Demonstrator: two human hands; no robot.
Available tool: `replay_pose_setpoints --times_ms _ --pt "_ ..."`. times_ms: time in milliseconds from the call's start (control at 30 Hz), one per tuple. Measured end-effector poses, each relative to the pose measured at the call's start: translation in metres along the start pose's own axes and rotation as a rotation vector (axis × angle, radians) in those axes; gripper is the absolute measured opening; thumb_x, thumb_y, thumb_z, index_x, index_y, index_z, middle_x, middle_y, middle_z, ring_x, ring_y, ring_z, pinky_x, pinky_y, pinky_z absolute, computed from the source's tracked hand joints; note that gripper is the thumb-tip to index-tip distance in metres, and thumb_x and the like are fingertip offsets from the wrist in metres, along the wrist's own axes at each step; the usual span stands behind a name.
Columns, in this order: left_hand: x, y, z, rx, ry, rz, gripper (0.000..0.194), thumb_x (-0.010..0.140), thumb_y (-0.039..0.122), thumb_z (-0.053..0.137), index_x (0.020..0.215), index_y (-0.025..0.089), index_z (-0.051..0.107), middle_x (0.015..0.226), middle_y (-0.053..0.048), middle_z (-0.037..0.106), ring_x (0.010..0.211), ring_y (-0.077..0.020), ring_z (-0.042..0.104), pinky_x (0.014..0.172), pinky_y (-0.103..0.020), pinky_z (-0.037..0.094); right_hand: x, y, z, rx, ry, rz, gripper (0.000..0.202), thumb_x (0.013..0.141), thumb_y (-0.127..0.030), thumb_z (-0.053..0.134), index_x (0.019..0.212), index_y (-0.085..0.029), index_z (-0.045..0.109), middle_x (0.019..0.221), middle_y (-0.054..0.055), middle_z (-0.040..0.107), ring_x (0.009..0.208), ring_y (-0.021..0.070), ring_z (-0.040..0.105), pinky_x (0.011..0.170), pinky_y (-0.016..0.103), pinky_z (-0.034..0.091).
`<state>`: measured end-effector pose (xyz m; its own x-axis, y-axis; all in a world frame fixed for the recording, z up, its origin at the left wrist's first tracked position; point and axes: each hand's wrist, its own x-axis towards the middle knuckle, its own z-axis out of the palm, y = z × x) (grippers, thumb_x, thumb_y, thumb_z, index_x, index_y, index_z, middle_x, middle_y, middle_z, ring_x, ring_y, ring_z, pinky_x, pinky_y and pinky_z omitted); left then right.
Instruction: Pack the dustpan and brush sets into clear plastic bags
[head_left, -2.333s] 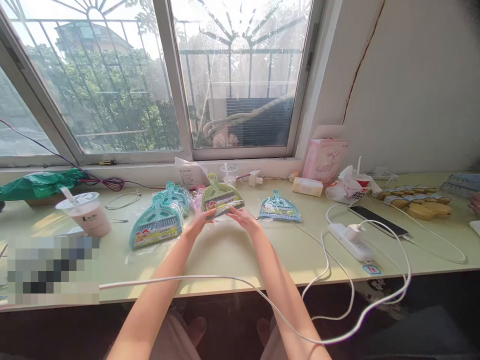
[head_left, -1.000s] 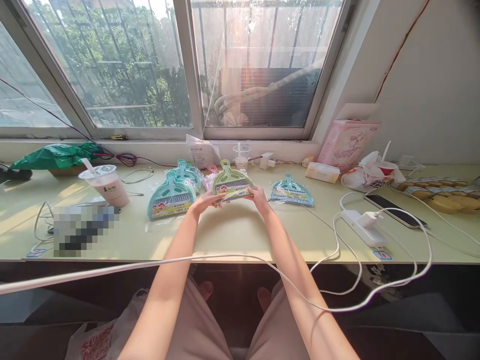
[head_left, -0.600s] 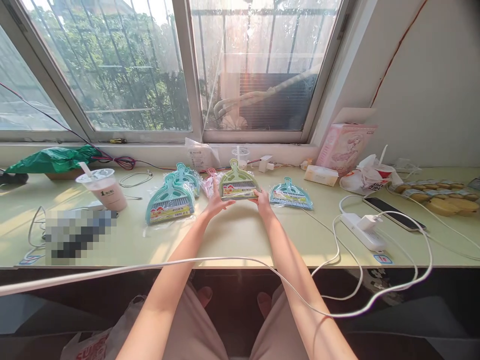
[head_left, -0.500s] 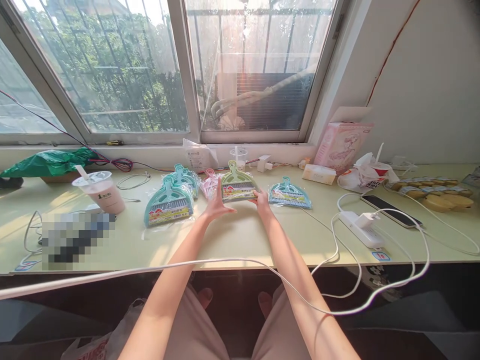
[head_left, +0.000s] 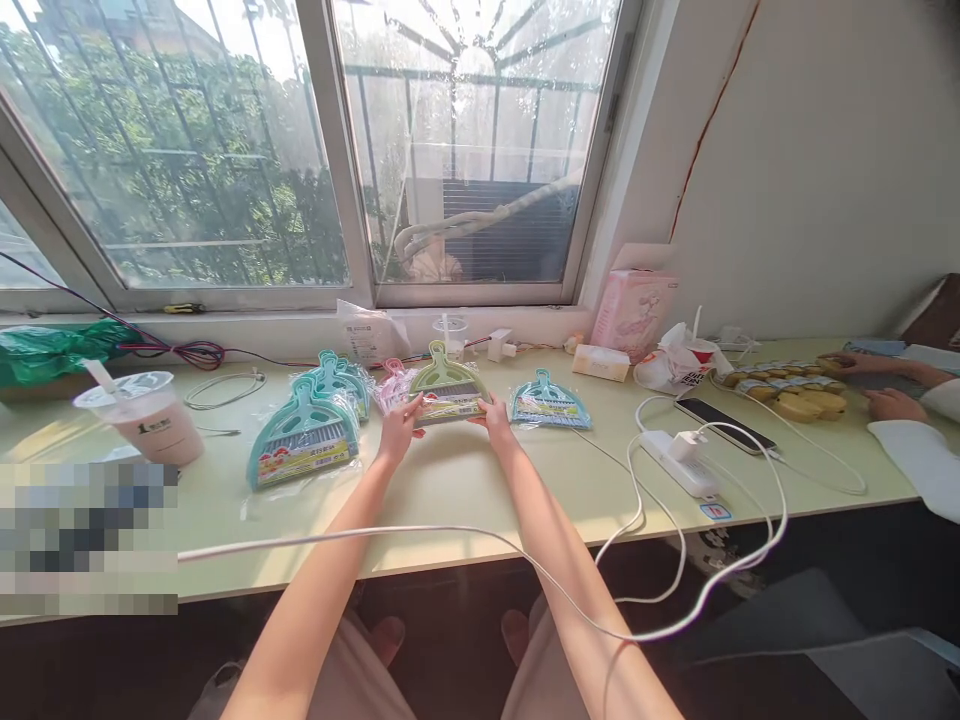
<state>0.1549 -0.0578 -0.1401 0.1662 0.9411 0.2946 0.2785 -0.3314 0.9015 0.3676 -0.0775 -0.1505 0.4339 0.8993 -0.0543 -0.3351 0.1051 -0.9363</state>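
Left hand [head_left: 397, 430] and right hand [head_left: 496, 420] grip the green dustpan set [head_left: 450, 398], left of the blue dustpan set [head_left: 551, 403] on the tabletop [head_left: 442, 505], a holding step whose next move likely needs 2-handed steadiness.

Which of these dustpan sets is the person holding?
The olive set, held at its sides by the left hand and right hand. Neither holds the teal sets at left, the pink set behind, or the blue set at right.

Bare forearms [head_left: 322, 580] and trousers [head_left: 360, 680] of muted pinkish brown
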Motion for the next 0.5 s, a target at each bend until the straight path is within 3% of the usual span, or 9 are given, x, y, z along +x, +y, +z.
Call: replay_pose_setpoints --times_ms 133,200,300,400,433,500 --pt "-0.001 -0.001 -0.003 0.062 0.109 0.009 0.051 0.103 0.036 0.051 0.150 0.019 0.064 0.076 -0.002 0.069 0.052 -0.0153 0.066 0.062 -0.030 0.061 -0.005 0.005 0.011 -0.118 0.001 0.017 0.038 0.083 -0.018 0.059 0.120 -0.015 0.068 0.088 0.003 0.071 0.067 0.0181 0.071 0.057 0.028 0.061" --pt "0.001 -0.006 -0.004 0.115 0.159 0.021 0.051 0.102 0.035 0.051 0.148 0.018 0.065 0.069 -0.001 0.067 0.055 -0.0186 0.068 0.069 -0.033 0.061 -0.008 0.009 0.015 -0.284 0.027 -0.029 0.034 0.087 -0.023 0.059 0.119 -0.015 0.069 0.091 0.005 0.072 0.070 0.0196 0.073 0.059 0.028 0.060" --pt "0.006 -0.018 -0.009 0.258 0.268 0.016 0.049 0.101 0.027 0.048 0.143 0.016 0.069 0.085 -0.010 0.075 0.082 -0.0291 0.074 0.090 -0.044 0.059 -0.014 0.005 0.010 -0.597 0.078 -0.302 0.033 0.092 -0.027 0.060 0.122 -0.019 0.071 0.111 0.011 0.074 0.099 0.0249 0.073 0.083 0.033 0.060" --pt "0.012 -0.029 -0.016 0.429 0.358 -0.007 0.051 0.101 0.020 0.039 0.140 0.008 0.068 0.110 -0.023 0.075 0.122 -0.0404 0.065 0.110 -0.058 0.047 -0.016 -0.018 -0.012 -0.853 0.160 -0.623 0.033 0.093 -0.026 0.059 0.123 -0.022 0.071 0.135 0.015 0.066 0.129 0.0280 0.059 0.105 0.041 0.051" --pt "0.013 -0.031 -0.018 0.461 0.371 -0.015 0.051 0.101 0.019 0.037 0.139 0.005 0.068 0.115 -0.027 0.073 0.131 -0.0436 0.058 0.113 -0.063 0.043 -0.016 -0.029 -0.024 -0.910 0.225 -0.670 0.031 0.095 -0.027 0.057 0.121 -0.022 0.073 0.137 0.016 0.065 0.131 0.0288 0.056 0.108 0.043 0.049" --pt "0.015 -0.035 -0.020 0.484 0.377 -0.008 0.049 0.102 0.021 0.036 0.136 0.003 0.067 0.127 -0.032 0.067 0.142 -0.0484 0.046 0.115 -0.073 0.034 -0.015 -0.053 -0.053 -1.032 0.398 -0.602 0.026 0.097 -0.033 0.058 0.113 -0.022 0.074 0.133 0.018 0.066 0.124 0.0297 0.058 0.104 0.045 0.049"
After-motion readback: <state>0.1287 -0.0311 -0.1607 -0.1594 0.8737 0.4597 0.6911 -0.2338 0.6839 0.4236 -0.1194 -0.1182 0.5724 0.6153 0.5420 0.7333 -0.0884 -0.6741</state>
